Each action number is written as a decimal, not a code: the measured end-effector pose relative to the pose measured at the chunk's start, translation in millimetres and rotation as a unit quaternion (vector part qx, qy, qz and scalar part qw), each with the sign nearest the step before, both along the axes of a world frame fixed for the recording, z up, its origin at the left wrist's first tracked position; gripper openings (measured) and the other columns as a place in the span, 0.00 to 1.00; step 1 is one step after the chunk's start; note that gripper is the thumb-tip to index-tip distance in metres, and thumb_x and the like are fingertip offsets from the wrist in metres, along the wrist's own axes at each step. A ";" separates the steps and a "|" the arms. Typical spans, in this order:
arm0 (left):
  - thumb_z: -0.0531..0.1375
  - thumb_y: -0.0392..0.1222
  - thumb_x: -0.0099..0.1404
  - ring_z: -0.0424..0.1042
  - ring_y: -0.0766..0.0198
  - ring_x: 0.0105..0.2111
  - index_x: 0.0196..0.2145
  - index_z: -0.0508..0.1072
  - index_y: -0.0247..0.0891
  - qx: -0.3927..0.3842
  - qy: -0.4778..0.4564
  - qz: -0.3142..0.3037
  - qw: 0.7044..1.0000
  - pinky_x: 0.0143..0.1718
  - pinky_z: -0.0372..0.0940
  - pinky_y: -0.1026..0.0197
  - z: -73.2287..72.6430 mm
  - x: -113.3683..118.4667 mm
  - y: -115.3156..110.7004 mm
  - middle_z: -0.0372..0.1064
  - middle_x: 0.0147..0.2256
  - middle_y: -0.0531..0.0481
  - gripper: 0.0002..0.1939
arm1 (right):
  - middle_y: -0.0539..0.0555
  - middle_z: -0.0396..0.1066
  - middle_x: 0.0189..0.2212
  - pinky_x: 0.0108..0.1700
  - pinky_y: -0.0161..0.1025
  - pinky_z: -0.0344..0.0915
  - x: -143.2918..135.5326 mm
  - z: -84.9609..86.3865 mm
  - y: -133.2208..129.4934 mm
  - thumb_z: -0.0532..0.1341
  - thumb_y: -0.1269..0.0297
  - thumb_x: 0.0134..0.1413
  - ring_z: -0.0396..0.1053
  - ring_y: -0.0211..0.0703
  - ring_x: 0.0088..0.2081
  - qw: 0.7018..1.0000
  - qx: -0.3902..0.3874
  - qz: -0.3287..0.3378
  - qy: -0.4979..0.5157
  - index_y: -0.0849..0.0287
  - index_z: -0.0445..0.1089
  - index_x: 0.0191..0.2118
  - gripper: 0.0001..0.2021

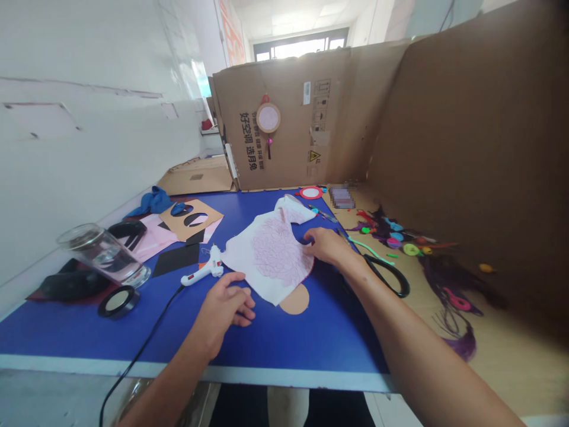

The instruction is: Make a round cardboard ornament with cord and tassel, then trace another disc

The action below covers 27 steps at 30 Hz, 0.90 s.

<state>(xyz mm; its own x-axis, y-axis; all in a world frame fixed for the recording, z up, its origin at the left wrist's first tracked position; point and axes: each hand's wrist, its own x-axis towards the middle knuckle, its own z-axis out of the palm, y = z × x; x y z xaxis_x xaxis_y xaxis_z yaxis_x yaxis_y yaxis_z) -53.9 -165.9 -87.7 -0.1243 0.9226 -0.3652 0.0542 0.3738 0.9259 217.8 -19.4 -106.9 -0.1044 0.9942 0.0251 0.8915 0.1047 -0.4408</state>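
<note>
A white cloth [276, 252] printed with a purple flower pattern is spread on the blue table, its far end folded over. At its right edge is my right hand [328, 246], thumb and fingertips closed on the fabric. My left hand [227, 302] hovers by the near left edge of the cloth, fingers loosely bent and apart, holding nothing. Part of a tan round disc [297, 300] sticks out from under the near corner. Left of the cloth lies a white glue gun [205, 268], its nozzle close to the fabric.
At left a glass of water [106, 258] stands beside a black tape roll [118, 301]. Behind are cut card [213, 216] and black sheets [176, 260]. Black-handled scissors [391, 279] and colourful trinkets [395, 237] lie right. Cardboard walls [338, 118] enclose the back and right.
</note>
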 end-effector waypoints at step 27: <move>0.45 0.56 0.81 0.44 0.40 0.78 0.75 0.59 0.41 0.231 0.559 -0.279 0.746 0.74 0.39 0.28 -48.8 40.9 160.5 0.43 0.78 0.36 0.32 | 0.67 0.77 0.49 0.45 0.43 0.68 -17.1 12.9 -20.7 0.54 0.75 0.68 0.78 0.57 0.48 0.984 0.078 -0.022 -0.157 0.59 0.81 0.50 0.18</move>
